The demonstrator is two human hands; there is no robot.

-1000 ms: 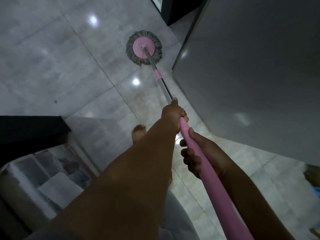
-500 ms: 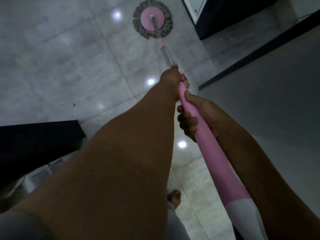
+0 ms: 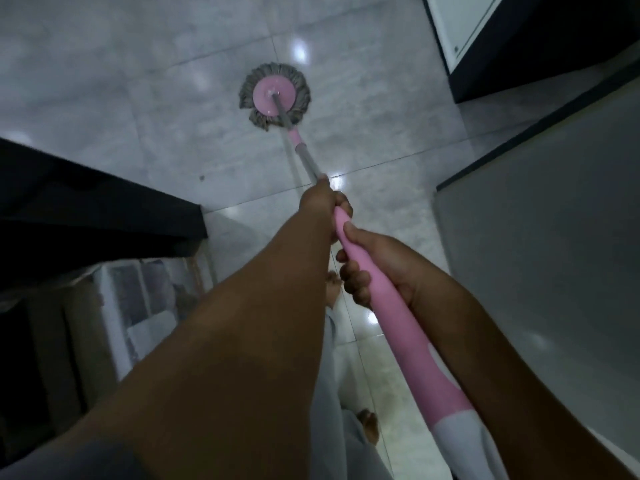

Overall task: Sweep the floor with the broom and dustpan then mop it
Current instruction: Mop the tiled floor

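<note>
A round mop head [image 3: 275,97], pink disc ringed with grey strands, lies flat on the pale grey tiled floor [image 3: 138,98] ahead of me. Its metal pole turns into a long pink handle [image 3: 391,323] that runs back toward my body. My left hand [image 3: 323,206] grips the handle at its upper end, where pink meets metal. Just behind it my right hand [image 3: 374,268] wraps the pink handle, fingers curled under it and thumb on top. No broom or dustpan is in view.
A dark piece of furniture [image 3: 86,216] juts in at the left, with papers or boxes [image 3: 138,299] below it. A grey wall or panel [image 3: 540,258] fills the right side. A dark cabinet [image 3: 519,46] stands at the top right. My bare feet [image 3: 369,427] stand on the tiles.
The mop head has been drawn back toward me across the tiles and the view has tilted down; both hands keep the same hold on the handle.
</note>
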